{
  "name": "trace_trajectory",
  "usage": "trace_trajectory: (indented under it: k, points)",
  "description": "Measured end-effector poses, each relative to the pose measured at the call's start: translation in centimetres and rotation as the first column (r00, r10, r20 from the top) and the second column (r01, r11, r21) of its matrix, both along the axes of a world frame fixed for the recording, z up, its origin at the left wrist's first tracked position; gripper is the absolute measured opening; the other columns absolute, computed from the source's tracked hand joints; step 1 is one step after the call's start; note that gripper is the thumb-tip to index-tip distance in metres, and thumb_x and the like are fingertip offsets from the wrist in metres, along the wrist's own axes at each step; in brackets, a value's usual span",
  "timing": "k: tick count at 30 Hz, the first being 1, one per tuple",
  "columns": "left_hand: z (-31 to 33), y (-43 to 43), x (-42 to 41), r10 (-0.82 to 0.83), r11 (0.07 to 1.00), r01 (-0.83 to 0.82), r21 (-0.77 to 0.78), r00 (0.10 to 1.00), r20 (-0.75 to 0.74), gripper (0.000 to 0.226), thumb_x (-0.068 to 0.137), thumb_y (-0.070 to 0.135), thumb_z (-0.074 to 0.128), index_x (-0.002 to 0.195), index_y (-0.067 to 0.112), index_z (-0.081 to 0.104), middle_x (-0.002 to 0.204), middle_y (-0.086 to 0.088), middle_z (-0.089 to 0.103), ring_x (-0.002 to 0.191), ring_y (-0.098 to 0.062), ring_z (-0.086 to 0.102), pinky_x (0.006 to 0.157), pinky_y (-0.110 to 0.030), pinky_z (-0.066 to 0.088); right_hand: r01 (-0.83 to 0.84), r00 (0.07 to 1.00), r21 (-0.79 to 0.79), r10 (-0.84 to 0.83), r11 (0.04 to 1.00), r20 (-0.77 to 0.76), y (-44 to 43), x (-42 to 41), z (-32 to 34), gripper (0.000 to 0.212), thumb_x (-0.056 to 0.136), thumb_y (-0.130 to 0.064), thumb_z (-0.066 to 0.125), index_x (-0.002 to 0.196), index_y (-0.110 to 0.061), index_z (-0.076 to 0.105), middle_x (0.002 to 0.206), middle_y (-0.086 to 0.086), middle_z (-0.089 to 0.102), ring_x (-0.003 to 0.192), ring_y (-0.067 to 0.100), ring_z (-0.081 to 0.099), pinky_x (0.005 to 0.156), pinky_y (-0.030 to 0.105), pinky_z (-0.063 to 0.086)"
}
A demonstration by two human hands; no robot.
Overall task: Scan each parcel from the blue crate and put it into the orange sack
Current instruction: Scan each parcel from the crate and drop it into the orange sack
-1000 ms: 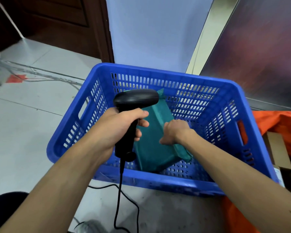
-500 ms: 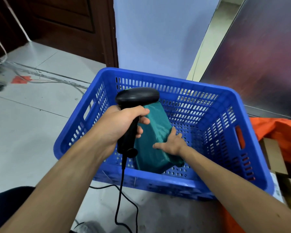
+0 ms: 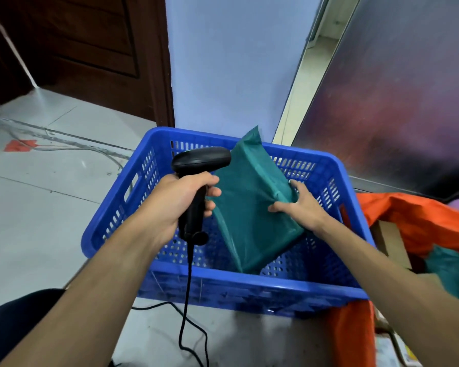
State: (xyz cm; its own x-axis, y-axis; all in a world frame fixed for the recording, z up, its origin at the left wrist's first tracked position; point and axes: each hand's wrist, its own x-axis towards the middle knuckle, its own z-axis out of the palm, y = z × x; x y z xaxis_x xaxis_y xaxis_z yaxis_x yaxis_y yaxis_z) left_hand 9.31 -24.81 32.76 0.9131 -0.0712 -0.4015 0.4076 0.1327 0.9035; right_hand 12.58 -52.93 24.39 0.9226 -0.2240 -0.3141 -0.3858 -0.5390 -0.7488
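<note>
Lifted since before, the green parcel [image 3: 249, 215] tilts over the blue crate [image 3: 249, 283], grasped by our right grip [image 3: 301, 207]; our left grip [image 3: 178, 202] grasps the barcode scanner [image 3: 202, 158].

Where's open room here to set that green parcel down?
The grey floor left of the blue crate is bare up to the far cables. The crate's bottom beneath the scanner is free. The orange sack is crowded: a cardboard box and a teal parcel lie inside.

A dark wooden door [image 3: 77, 49] is standing beside a pale blue wall [image 3: 236, 62]. Grey cables [image 3: 64, 147] are trailing across the tiled floor [image 3: 37, 207] past a red patch [image 3: 20, 145].
</note>
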Motion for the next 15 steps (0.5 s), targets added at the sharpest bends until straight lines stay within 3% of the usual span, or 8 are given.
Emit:
trace_trajectory:
  k: [3,5,8,10,12,15]
  points:
    - [0.3,-0.5,-0.2,-0.038,0.994,0.034,-0.102,0.999,-0.035,0.007,0.096,0.015,0.068,0.095,0.008,0.070,0.077,-0.007,0.071,0.051,-0.015,0.057,0.056,-0.028,0.057,0.062,0.992,0.061,-0.068,0.996,0.105,-1.2,-1.7,3.5,0.121,0.051,-0.045,0.092,0.155,-0.025,0.034,0.135,-0.003,0.059,0.111,0.016,0.066,0.094,0.035,0.055]
    - [0.6,-0.7,-0.7,-0.077,0.984,0.071,-0.161,0.997,-0.030,0.009,0.096,0.016,0.067,0.092,0.009,0.070,0.078,-0.006,0.071,0.053,-0.014,0.058,0.055,-0.026,0.057,0.099,0.979,0.125,-0.119,0.987,0.164,-1.9,-3.3,5.4,0.119,0.055,-0.043,0.092,0.156,-0.024,0.032,0.135,-0.005,0.057,0.112,0.017,0.066,0.096,0.036,0.055]
    - [1.0,-1.3,-1.9,-0.124,0.974,0.122,-0.191,0.992,0.002,0.011,0.096,0.017,0.067,0.095,0.009,0.073,0.080,-0.008,0.072,0.056,-0.016,0.061,0.059,-0.028,0.059,0.183,0.940,0.277,-0.251,0.943,0.233,-2.9,-5.8,7.9,0.084,0.076,-0.017,0.088,0.145,-0.019,0.040,0.119,-0.004,0.064,0.093,0.009,0.070,0.072,0.024,0.056]
    - [1.2,-1.8,-2.8,-0.144,0.967,0.145,-0.210,0.989,0.020,0.013,0.097,0.019,0.068,0.099,0.008,0.075,0.084,-0.010,0.074,0.059,-0.018,0.064,0.065,-0.030,0.060,0.225,0.909,0.383,-0.335,0.896,0.248,-3.6,-7.5,9.4,0.062,0.080,-0.010,0.085,0.128,-0.018,0.046,0.109,-0.003,0.068,0.077,0.005,0.072,0.058,0.019,0.056]
    - [1.1,-1.9,-3.6,-0.157,0.961,0.162,-0.225,0.987,0.039,0.017,0.098,0.021,0.066,0.104,0.007,0.075,0.091,-0.012,0.077,0.066,-0.019,0.069,0.076,-0.033,0.060,0.254,0.890,0.450,-0.390,0.856,0.237,-4.4,-8.8,10.6,0.062,0.077,-0.014,0.086,0.129,-0.008,0.052,0.114,0.006,0.073,0.081,0.014,0.077,0.057,0.024,0.058]
    - [0.9,-2.6,-5.2,-0.172,0.959,0.177,-0.223,0.984,0.042,0.023,0.100,0.024,0.062,0.110,0.006,0.074,0.109,-0.015,0.079,0.089,-0.023,0.075,0.096,-0.039,0.055,0.251,0.869,0.523,-0.428,0.815,0.249,-5.9,-11.7,12.7,0.060,0.078,-0.018,0.085,0.130,-0.009,0.058,0.114,0.011,0.076,0.084,0.020,0.078,0.057,0.028,0.059]
